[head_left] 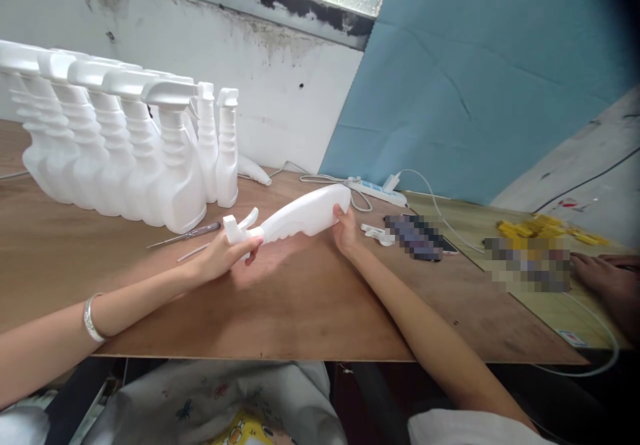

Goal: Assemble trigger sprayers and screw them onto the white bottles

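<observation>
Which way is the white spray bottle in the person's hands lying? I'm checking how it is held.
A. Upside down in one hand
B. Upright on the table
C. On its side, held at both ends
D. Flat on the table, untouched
C: the spray bottle lies sideways above the table, with the left hand at its trigger head and the right hand at its base.

No legible txt, labels or nos. anywhere.
</observation>
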`<move>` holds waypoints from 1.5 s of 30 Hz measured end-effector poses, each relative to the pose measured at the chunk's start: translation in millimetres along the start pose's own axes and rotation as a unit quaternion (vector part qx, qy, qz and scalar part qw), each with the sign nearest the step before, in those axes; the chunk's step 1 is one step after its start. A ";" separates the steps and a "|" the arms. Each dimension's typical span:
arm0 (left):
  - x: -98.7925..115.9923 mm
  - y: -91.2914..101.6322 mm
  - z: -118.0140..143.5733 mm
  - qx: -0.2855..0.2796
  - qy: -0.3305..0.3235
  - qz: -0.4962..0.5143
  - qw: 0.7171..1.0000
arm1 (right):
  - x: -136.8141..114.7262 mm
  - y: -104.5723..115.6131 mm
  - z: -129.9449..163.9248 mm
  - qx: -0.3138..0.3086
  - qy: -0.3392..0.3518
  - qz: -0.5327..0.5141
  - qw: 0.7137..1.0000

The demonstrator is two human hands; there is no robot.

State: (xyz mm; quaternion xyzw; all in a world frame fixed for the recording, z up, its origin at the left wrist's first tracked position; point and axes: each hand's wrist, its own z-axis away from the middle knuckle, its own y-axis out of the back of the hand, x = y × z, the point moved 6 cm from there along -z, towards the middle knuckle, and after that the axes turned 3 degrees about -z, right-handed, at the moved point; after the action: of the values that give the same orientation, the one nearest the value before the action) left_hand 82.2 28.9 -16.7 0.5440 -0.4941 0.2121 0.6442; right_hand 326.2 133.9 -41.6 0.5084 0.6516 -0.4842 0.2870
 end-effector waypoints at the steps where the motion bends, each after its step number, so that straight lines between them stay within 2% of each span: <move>1: 0.0 0.8 0.7 0.014 0.004 -0.032 0.999 | 1.1 0.3 0.0 0.002 -0.007 0.003 1.000; 3: -1.5 2.0 2.0 0.042 0.011 -0.081 0.996 | 2.3 0.4 0.1 0.002 -0.019 0.015 1.000; 6: -0.8 1.8 3.2 0.070 -0.023 -0.135 0.988 | 1.5 -0.5 0.5 -0.002 -0.028 0.032 0.999; 11: 3.4 -0.5 3.8 0.072 -0.108 -0.238 0.963 | 1.3 -1.0 0.1 0.002 -0.045 0.057 0.997; 15: 2.5 0.8 3.5 0.076 -0.129 -0.262 0.953 | 5.4 -2.4 0.4 -0.008 -0.083 0.064 0.994; 21: 0.1 2.6 2.0 0.066 -0.103 -0.211 0.970 | 4.6 -4.7 2.8 -0.025 -0.100 0.012 0.995; 25: -4.7 4.9 -1.0 0.049 -0.011 -0.016 0.999 | -0.4 -4.5 1.2 -0.033 -0.079 -0.041 0.995; 28: -15.3 -1.3 -3.9 0.001 0.075 0.161 0.984 | -4.7 -4.0 -0.1 -0.035 -0.047 -0.056 0.997; 31: -23.0 -9.4 -5.0 -0.038 0.116 0.256 0.959 | -4.8 -3.3 0.5 -0.028 -0.039 -0.053 0.997; 33: -24.8 -10.9 -4.7 -0.041 0.116 0.257 0.958 | -3.0 -3.4 1.6 -0.022 -0.047 -0.046 0.998; 37: -17.9 -5.9 -3.8 -0.022 0.077 0.191 0.978 | -1.4 -5.2 3.3 -0.019 -0.052 -0.020 0.998; 41: -8.7 1.9 -3.9 0.014 0.058 0.130 0.990 | -2.9 -7.2 3.6 -0.017 -0.046 -0.011 0.999; 45: -9.2 4.9 -3.6 0.046 0.058 0.078 0.994 | -4.2 -7.7 3.7 -0.020 -0.047 -0.025 0.998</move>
State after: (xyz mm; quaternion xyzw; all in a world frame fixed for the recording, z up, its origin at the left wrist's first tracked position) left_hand 75.8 36.1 -22.1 0.5197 -0.4862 0.3153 0.6277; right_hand 319.8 128.8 -36.7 0.4630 0.6595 -0.5011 0.3157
